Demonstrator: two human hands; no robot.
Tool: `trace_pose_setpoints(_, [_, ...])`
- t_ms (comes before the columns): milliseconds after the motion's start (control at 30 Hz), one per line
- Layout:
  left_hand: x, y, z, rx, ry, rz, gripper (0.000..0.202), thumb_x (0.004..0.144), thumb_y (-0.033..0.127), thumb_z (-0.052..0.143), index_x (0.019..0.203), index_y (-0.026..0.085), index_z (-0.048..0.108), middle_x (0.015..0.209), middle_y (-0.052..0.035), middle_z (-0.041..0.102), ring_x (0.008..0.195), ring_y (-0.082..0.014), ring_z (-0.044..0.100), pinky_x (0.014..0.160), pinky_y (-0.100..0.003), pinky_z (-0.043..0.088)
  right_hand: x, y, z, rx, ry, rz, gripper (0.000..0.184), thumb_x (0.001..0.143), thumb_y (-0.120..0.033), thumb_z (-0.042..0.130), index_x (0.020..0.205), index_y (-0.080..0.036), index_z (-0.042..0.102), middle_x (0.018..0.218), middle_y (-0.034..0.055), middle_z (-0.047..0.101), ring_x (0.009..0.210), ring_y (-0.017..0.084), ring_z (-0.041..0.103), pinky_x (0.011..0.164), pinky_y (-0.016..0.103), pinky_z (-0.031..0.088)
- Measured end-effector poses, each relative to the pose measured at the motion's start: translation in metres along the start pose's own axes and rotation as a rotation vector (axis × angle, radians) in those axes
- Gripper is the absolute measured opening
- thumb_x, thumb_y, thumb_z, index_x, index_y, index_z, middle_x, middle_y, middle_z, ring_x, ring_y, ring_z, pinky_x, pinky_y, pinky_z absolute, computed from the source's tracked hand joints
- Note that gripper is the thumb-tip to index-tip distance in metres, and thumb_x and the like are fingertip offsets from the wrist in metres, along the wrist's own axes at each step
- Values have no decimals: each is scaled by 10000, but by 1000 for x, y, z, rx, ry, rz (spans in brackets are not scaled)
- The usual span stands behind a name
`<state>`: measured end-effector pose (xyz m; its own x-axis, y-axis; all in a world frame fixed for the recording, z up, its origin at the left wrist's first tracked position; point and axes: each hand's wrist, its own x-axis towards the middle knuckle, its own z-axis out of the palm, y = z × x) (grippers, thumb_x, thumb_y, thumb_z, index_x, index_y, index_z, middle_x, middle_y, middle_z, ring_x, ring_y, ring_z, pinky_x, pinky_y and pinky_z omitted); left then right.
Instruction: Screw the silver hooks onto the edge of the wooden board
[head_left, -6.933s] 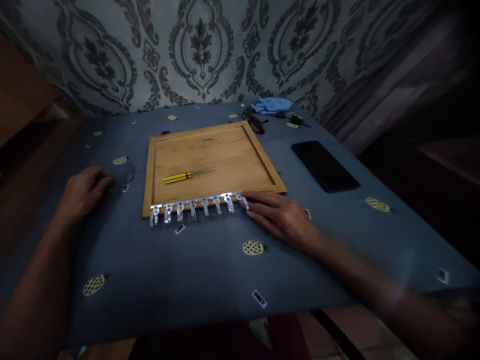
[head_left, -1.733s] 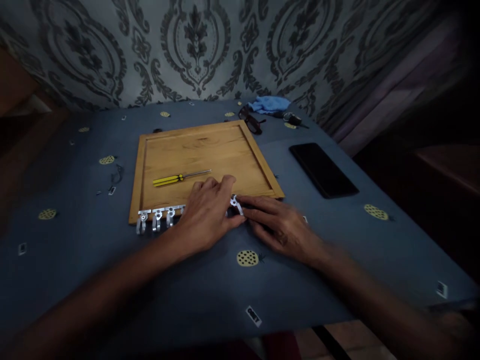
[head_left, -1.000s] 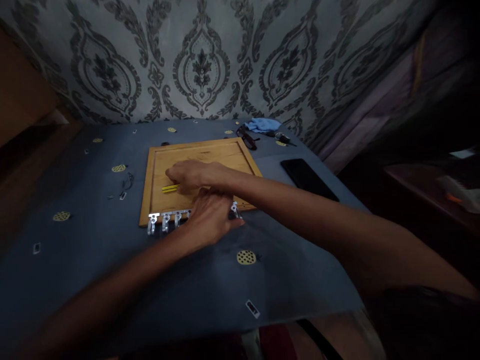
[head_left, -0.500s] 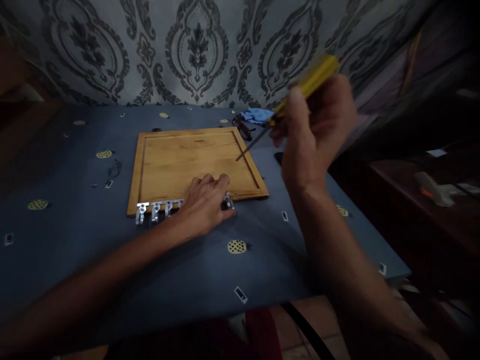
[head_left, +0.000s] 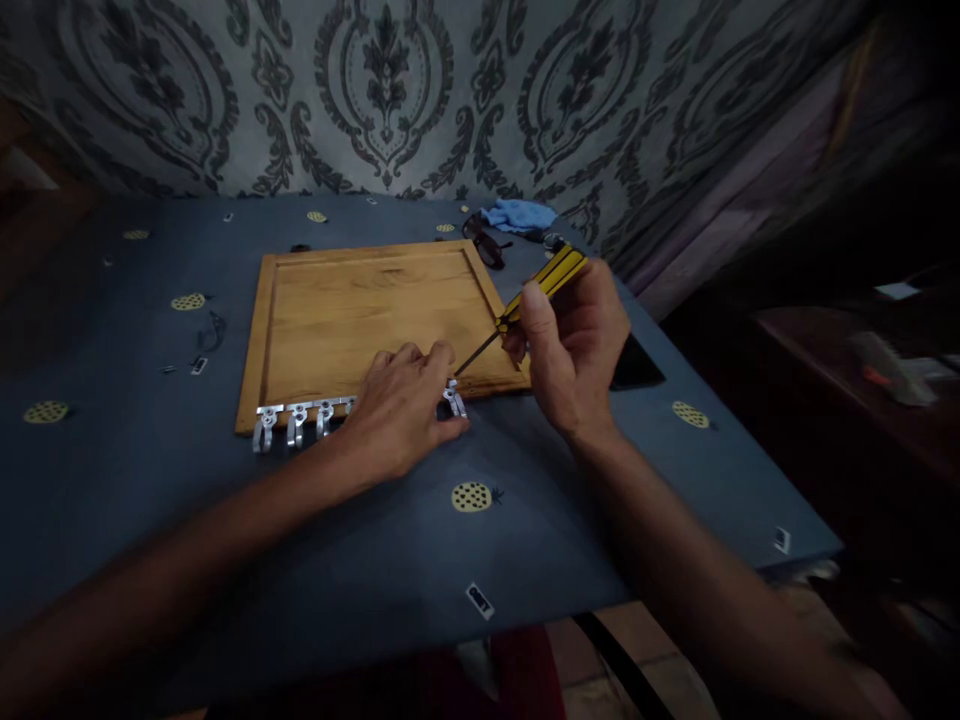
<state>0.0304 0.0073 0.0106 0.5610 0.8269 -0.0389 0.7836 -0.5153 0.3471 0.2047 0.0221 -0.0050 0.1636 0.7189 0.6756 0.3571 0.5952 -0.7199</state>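
Observation:
A framed wooden board point(head_left: 352, 310) lies flat on the table. Along its near edge runs a silver metal hook rail point(head_left: 298, 412), its hooks hanging toward me. My left hand point(head_left: 397, 410) is closed over the rail near its right end, fingers on the board and thumb at the front; it hides the middle hooks. In my right hand point(head_left: 577, 365) is a screwdriver point(head_left: 551, 275) with a yellow and black handle, slanting down to the left. Its tip is beside my left fingers, at the rail's right end; whether it touches a screw I cannot tell.
Sunglasses point(head_left: 486, 243) and a blue cloth point(head_left: 519, 214) lie behind the board's right corner. A dark flat object point(head_left: 637, 365) sits right of my right hand. Left of the board is a small dark curved item point(head_left: 212, 332). A patterned wall covering point(head_left: 386, 90) rises behind the table.
My right hand has brought the screwdriver down and left, from above the board to the rail's right end. My left hand stays on the rail. The view has shifted slightly.

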Motion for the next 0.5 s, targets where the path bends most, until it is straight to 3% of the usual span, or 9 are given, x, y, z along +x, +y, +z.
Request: trace_pose_setpoints(500, [-1, 1, 0, 0, -15, 2, 436, 904, 352, 724, 1218, 155, 494, 1148, -106, 706, 1139, -317, 579, 967, -459, 434, -5, 2, 3, 45, -66, 25, 195, 990, -445, 636, 920, -285, 548, 764, -56, 512, 533, 69, 536, 469, 238, 467])
